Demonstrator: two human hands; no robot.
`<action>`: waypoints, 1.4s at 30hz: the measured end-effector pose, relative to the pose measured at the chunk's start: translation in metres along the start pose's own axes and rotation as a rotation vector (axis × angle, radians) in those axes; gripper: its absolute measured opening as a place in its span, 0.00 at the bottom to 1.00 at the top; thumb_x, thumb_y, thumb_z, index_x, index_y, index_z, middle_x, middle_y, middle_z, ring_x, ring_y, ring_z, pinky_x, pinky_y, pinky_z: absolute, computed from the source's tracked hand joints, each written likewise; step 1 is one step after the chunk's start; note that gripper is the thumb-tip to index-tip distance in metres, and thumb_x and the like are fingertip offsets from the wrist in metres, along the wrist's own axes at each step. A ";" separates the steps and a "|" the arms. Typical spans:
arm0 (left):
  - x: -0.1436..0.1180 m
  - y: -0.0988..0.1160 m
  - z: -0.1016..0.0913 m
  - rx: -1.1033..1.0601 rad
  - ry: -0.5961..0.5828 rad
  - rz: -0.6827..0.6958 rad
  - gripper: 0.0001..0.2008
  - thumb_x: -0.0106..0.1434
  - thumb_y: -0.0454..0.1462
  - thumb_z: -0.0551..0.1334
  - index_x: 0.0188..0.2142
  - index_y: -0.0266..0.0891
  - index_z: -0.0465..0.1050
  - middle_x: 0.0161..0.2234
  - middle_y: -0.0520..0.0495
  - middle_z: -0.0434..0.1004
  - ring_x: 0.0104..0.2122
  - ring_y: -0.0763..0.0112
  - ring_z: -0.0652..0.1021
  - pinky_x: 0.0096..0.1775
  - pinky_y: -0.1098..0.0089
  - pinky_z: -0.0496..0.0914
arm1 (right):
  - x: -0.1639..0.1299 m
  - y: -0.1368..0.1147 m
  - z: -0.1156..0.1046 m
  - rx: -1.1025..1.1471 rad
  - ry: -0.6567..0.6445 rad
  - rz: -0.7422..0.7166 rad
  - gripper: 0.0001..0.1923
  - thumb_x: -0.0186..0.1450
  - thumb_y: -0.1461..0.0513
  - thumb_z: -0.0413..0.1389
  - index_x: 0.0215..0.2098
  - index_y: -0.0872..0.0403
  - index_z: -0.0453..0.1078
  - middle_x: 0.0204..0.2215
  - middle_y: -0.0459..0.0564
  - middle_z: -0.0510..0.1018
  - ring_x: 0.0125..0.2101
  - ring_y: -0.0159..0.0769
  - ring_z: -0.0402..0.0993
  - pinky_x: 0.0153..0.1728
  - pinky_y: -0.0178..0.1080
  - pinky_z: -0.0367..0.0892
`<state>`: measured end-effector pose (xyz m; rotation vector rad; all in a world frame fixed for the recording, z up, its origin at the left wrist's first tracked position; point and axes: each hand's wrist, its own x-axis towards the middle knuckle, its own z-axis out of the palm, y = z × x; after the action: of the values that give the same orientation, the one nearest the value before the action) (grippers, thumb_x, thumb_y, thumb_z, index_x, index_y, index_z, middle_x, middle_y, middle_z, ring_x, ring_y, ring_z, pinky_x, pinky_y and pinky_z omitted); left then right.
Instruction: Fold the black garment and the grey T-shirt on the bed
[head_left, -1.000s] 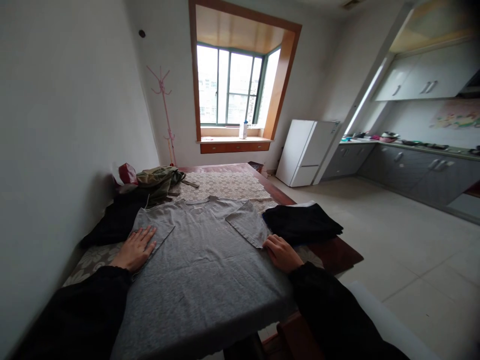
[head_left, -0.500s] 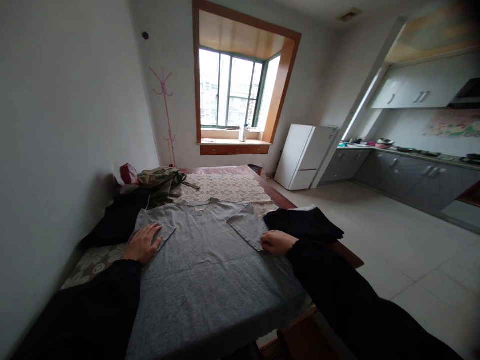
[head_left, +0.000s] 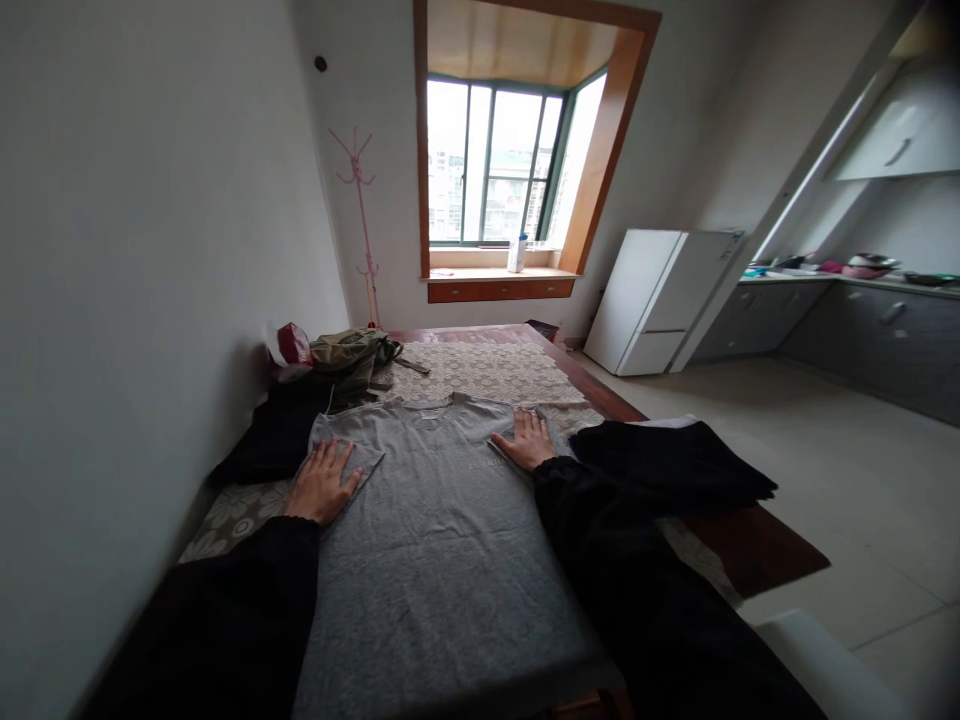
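A grey T-shirt (head_left: 442,530) lies spread on the table, its neckline toward the far end and its lower part near me. Both sleeves are folded inward over the body. My left hand (head_left: 324,482) rests flat on the left sleeve, fingers spread. On the other side, my right hand (head_left: 527,440) lies flat with fingers apart on the folded right sleeve, near small lettering on the chest. Neither hand grips anything. My right forearm covers part of the shirt's right edge.
A patterned tablecloth (head_left: 495,372) covers the wooden table (head_left: 757,550). Folded black clothes (head_left: 667,460) lie at the right; a black garment (head_left: 274,435), a green backpack (head_left: 352,355) and a red-and-white bag (head_left: 291,345) sit against the left wall. A pale chair back (head_left: 825,660) stands lower right.
My right hand has let go of the right sleeve's edge, moved up and flattened on the sleeve, now folded further in. My left hand stays on its sleeve. The view has turned right.
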<state>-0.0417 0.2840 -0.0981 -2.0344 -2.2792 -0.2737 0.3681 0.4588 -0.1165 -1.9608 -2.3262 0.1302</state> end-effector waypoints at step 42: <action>0.044 0.013 0.005 0.006 -0.014 -0.176 0.58 0.62 0.68 0.45 0.71 0.18 0.49 0.72 0.23 0.52 0.72 0.42 0.54 0.68 0.51 0.52 | 0.008 0.009 -0.006 0.042 0.027 -0.015 0.61 0.60 0.26 0.38 0.77 0.55 0.35 0.76 0.58 0.32 0.73 0.61 0.30 0.70 0.59 0.33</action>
<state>-0.0335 0.3291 -0.0939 -1.8398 -2.4681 -0.2629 0.3764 0.4685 -0.1110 -1.9139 -2.3012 0.1483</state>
